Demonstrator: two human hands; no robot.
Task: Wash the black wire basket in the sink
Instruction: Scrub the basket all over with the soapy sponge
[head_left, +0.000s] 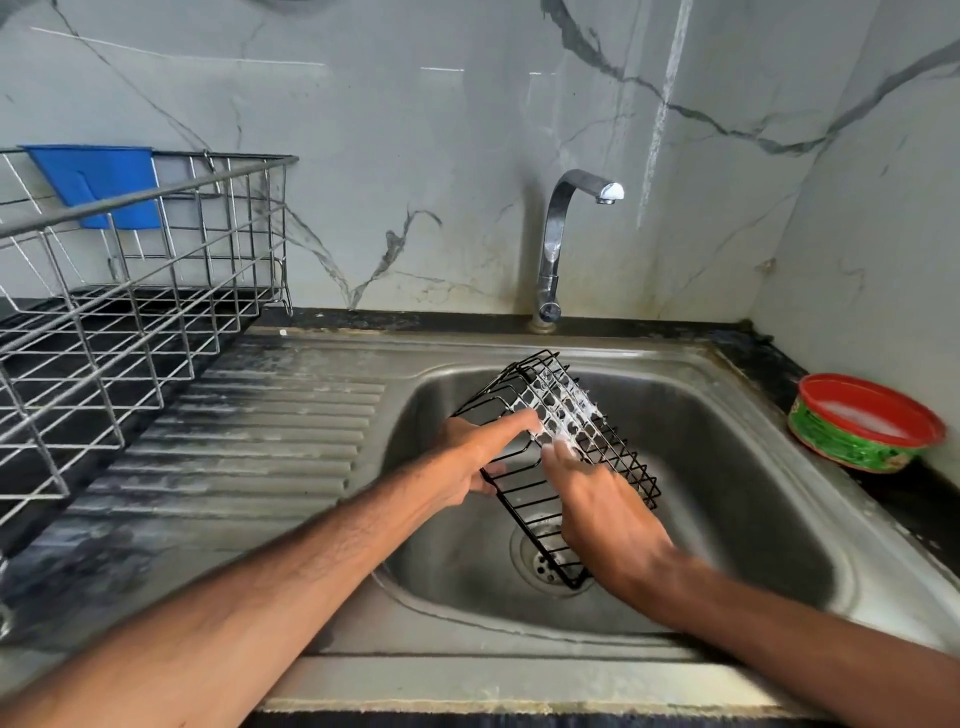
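The black wire basket (621, 460) is tilted over the steel sink (727, 467), its upper mesh coated in white soap foam. My left hand (475, 457) grips the basket's left edge, thumb underneath and index finger stretched along the foamy wires. My right hand (597, 509) lies over the basket's middle with straight fingers pressing on the foamy mesh. The basket's lower corner hangs above the drain (540, 558). The tap (558, 244) stands behind the sink; no water runs from it.
A chrome dish rack (130, 291) with a blue plastic piece (98, 184) stands on the left counter beside the ribbed drainboard (249, 441). A red and green tub of dish soap (865, 423) sits on the right counter by the marble wall.
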